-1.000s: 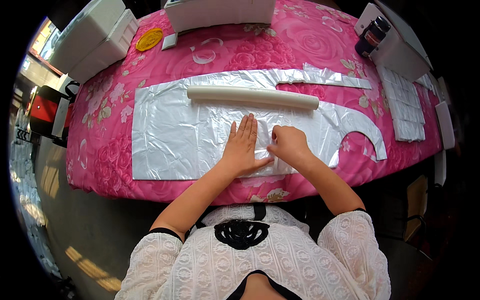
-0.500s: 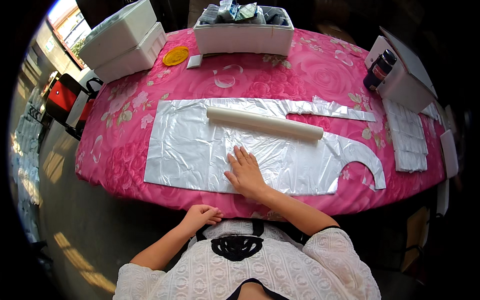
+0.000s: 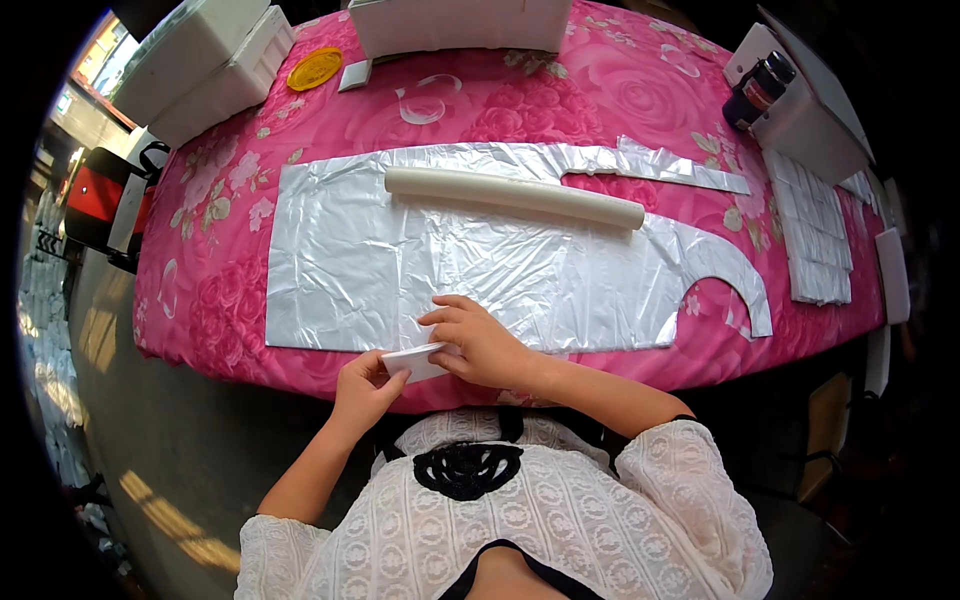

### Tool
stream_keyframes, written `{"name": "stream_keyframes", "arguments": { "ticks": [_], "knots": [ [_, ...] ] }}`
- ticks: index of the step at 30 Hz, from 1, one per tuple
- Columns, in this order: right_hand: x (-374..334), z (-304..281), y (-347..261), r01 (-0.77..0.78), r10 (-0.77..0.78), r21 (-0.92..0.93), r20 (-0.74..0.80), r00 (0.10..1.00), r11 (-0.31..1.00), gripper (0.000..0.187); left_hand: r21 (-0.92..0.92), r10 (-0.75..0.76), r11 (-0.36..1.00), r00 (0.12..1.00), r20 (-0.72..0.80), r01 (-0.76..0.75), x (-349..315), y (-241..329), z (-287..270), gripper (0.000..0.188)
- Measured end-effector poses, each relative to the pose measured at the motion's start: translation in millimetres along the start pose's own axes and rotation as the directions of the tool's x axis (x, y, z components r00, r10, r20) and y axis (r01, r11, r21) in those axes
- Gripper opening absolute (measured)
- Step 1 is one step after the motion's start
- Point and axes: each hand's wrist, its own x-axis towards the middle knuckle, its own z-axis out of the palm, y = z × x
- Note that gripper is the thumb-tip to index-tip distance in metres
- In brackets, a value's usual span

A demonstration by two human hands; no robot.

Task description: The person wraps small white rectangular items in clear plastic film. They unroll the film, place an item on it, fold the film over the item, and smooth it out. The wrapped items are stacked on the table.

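Observation:
My left hand [image 3: 366, 386] pinches a small white piece, seemingly folded paper or a thin pad [image 3: 412, 362], at the table's near edge. At its other end, the thumb and fingers of my right hand [image 3: 474, 342] close on the white piece, my index finger stretched forward. Beneath and beyond my right hand, a thin, shiny, whitish plastic apron [image 3: 330, 250] lies spread flat, its neck loop and straps toward the right. Across the apron's far half rests a long cream-coloured tube [image 3: 510, 199], slightly slanted.
A pink floral cloth [image 3: 200, 300] covers the table. Foam boxes [image 3: 450, 25] stand along the far side, near a yellow lid [image 3: 314, 69] and a small white pad [image 3: 355, 75]. At the right are a dark flask [image 3: 758, 90] and folded plastic aprons [image 3: 810, 230].
My right hand has lifted off the apron and come nearer. My left hand has risen to the table edge, and a white piece now shows between both hands. The view has tilted downward.

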Motion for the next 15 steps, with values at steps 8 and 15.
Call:
{"name": "stream_keyframes", "arguments": {
  "ticks": [8,15],
  "knots": [
    [-13,-9,2,-0.25,0.292,0.211,-0.196,0.936,0.945,0.023,-0.326,0.16,0.92,0.968,-0.194,-0.217,119,42,-16,0.023],
    [-24,-10,2,-0.205,0.229,0.133,-0.202,0.952,0.97,0.024,0.265,0.329,0.936,0.848,-0.416,-0.233,306,92,-101,0.05]
  ]
}}
